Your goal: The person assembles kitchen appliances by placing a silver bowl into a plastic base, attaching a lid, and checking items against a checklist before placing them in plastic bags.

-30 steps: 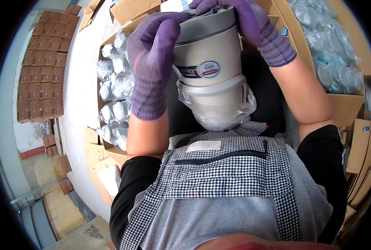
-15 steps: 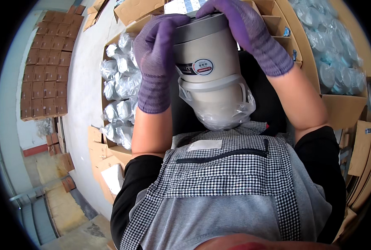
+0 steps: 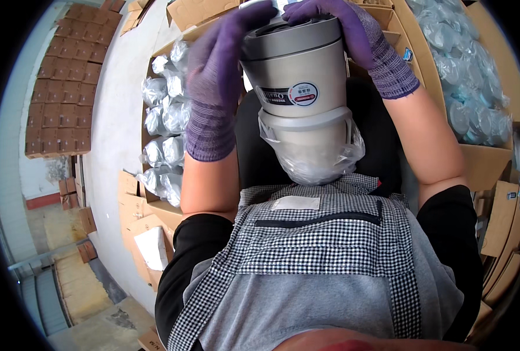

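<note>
A beige lidded container (image 3: 298, 67) with a grey lid (image 3: 295, 40) and a round label leans in front of my apron. Its lower end meets a beige piece with a rim and a handle (image 3: 309, 137), loosely wrapped in clear plastic. My right hand (image 3: 350, 29), in a purple knit glove, curls over the lid's far right side and grips it. My left hand (image 3: 222, 52), gloved the same, is smeared by motion beside the lid's left edge; its fingers look stretched out over the lid's far side, and whether they touch it is unclear.
At left stands a carton holding several plastic-wrapped items (image 3: 169, 111). A divided cardboard box (image 3: 394, 38) is ahead at right. Beyond it, a large carton holds bagged bluish clear items (image 3: 467, 82). Brown boxes (image 3: 64, 88) are stacked far left; flattened cardboard (image 3: 499, 219) leans at right.
My left hand has loosened from the lid's left side and its fingers have straightened. The container has shifted slightly right and lower in view. My right hand stays on the lid.
</note>
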`<state>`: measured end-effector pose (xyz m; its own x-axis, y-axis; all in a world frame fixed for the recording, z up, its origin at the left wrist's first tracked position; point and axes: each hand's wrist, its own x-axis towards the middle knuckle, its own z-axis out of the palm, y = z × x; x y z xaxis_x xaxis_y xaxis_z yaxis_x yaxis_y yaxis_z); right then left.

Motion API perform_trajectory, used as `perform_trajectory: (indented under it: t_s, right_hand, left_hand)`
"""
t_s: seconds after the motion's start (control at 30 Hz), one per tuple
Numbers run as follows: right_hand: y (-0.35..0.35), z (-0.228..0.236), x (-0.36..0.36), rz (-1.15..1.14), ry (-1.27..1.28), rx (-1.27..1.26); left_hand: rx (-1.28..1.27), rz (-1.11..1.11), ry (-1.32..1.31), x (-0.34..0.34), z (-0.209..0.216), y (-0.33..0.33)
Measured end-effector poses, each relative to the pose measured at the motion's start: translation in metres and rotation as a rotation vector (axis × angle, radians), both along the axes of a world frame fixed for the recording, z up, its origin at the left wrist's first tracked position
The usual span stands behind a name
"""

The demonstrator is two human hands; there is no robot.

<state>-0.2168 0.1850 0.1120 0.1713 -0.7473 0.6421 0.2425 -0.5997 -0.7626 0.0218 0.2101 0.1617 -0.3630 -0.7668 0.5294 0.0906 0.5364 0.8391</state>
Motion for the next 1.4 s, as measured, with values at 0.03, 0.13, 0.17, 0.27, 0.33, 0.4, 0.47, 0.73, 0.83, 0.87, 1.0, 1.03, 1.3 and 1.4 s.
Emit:
perform_trajectory:
  t_s: [0.03, 0.13, 0.17, 0.27, 0.33, 0.4, 0.47, 0.73, 0.83, 0.87, 1.0, 1.03, 1.3, 1.4]
  right_hand:
    - [0.007, 0.002, 0.005, 0.008, 0.009, 0.098]
    - [0.051, 0.024, 0.014, -0.328, 0.341, 0.029]
    - [0.072, 0.03, 0.022, -0.489, 0.482, -0.105]
    - [0.091, 0.047, 0.021, -0.615, 0.637, -0.274]
    - [0.067, 0.042, 0.011, -0.399, 0.322, -0.186]
    - [0.037, 0.026, -0.006, -0.184, 0.075, 0.092]
    - [0.015, 0.003, -0.007, -0.074, -0.004, -0.007]
    - [0.085, 0.044, 0.026, -0.648, 0.596, -0.338]
    - [0.084, 0.073, 0.01, -0.417, 0.491, -0.087]
    - [0.075, 0.075, 0.008, -0.266, 0.25, 0.052]
    - [0.039, 0.033, 0.008, -0.077, -0.041, 0.01]
    - [0.036, 0.02, 0.009, -0.12, -0.022, 0.095]
    - [0.047, -0.014, 0.012, -0.48, 0.53, 0.149]
    - [0.054, 0.009, 0.015, -0.512, 0.579, 0.06]
  left_hand:
    - [-0.07, 0.115, -0.174, 0.002, -0.005, -0.002]
    - [-0.024, 0.013, -0.063, 0.007, -0.045, -0.026]
    - [0.065, -0.126, 0.09, 0.006, -0.06, -0.039]
    - [0.51, -0.779, 0.609, -0.002, -0.078, -0.073]
    - [0.733, -0.558, 0.602, 0.003, -0.062, -0.075]
    - [0.372, -0.159, 0.146, 0.0, -0.04, -0.059]
    - [0.036, 0.059, 0.015, 0.007, -0.019, -0.029]
    - [0.377, -0.468, 0.353, -0.012, -0.028, -0.039]
    - [0.041, -0.21, 0.02, -0.011, -0.014, -0.034]
    - [-0.322, -0.002, -0.233, -0.006, -0.006, -0.023]
    - [-0.069, -0.105, -0.124, 0.003, -0.002, 0.001]
    - [-0.121, -0.035, -0.169, 0.003, -0.01, -0.003]
    - [0.029, -0.318, 0.44, 0.008, -0.094, -0.067]
    - [0.06, -0.302, 0.35, -0.001, -0.082, -0.062]
